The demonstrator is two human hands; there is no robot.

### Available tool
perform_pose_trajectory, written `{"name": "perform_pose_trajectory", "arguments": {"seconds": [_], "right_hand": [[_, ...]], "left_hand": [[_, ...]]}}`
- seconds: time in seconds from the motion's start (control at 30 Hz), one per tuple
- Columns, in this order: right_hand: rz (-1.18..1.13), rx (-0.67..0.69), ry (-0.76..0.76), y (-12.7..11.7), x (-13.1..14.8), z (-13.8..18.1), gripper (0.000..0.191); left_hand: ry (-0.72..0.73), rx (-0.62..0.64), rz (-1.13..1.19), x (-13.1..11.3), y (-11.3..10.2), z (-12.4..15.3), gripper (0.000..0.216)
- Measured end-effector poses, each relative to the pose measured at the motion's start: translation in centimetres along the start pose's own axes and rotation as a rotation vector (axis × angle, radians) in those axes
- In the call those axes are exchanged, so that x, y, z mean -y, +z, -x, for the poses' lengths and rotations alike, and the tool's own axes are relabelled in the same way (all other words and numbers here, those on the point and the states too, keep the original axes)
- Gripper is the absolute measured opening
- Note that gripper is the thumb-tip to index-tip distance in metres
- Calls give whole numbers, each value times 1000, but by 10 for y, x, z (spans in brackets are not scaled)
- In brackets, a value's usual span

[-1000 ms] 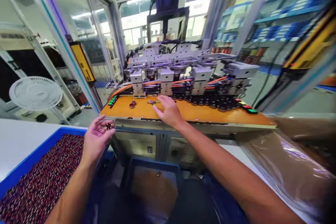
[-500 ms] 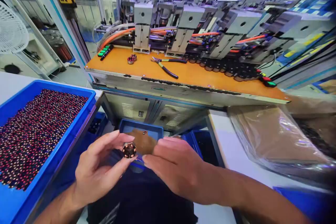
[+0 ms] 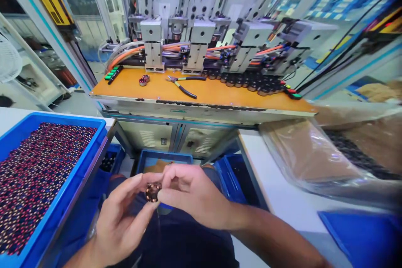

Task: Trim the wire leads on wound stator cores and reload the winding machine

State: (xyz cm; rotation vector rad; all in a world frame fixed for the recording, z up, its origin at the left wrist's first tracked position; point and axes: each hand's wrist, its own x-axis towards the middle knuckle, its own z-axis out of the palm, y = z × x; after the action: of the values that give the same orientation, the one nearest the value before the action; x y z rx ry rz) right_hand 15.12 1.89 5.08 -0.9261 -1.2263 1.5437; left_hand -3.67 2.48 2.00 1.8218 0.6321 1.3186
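A small ring-shaped motor stator with copper windings (image 3: pixel 152 193) is pinched upright between the thumb and fingers of my left hand (image 3: pixel 121 217), above my lap. My right hand (image 3: pixel 191 194) is closed at the stator's right edge, its thumb tip overlapping the rim. Whatever lies between those right fingertips is hidden. Below the stator a thin wire-like strand hangs down. On my left, a blue bin (image 3: pixel 101 127) holds a dense layer of small parts with red and copper-coloured spots.
On the orange bench (image 3: pixel 125 88) lie pliers (image 3: pixel 185 88), two stators (image 3: pixel 143 80) and a row of dark round parts (image 3: pixel 251 81). The machine (image 3: pixel 194 33) rises behind them. Plastic-wrapped brown stuff (image 3: pixel 292 150) covers the right table. A blue tray (image 3: pixel 143 161) sits below.
My right hand has come left from beside the stator to touch its edge. My left hand still holds the stator. The view has shifted, showing more of the machine's upper part.
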Motion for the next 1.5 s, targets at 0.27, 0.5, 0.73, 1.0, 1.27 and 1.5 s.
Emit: {"name": "perform_pose_trajectory", "arguments": {"seconds": [0.27, 0.5, 0.73, 1.0, 1.27, 1.5], "right_hand": [[-251, -169, -89, 13, -35, 17, 29], [-125, -72, -47, 9, -18, 15, 31], [-142, -154, -34, 5, -32, 29, 34], [226, -86, -91, -5, 0, 21, 24], [177, 20, 41, -21, -2, 24, 33], [128, 78, 167, -25, 13, 22, 29]], "left_hand": [[-172, -195, 191, -5, 7, -11, 73], [-116, -69, 149, -6, 8, -4, 75], [-393, -9, 523, -6, 6, -7, 36], [-480, 113, 478, 6, 8, -8, 30], [-642, 149, 648, 6, 10, 0, 27], [-642, 191, 628, 2, 7, -7, 29]]}}
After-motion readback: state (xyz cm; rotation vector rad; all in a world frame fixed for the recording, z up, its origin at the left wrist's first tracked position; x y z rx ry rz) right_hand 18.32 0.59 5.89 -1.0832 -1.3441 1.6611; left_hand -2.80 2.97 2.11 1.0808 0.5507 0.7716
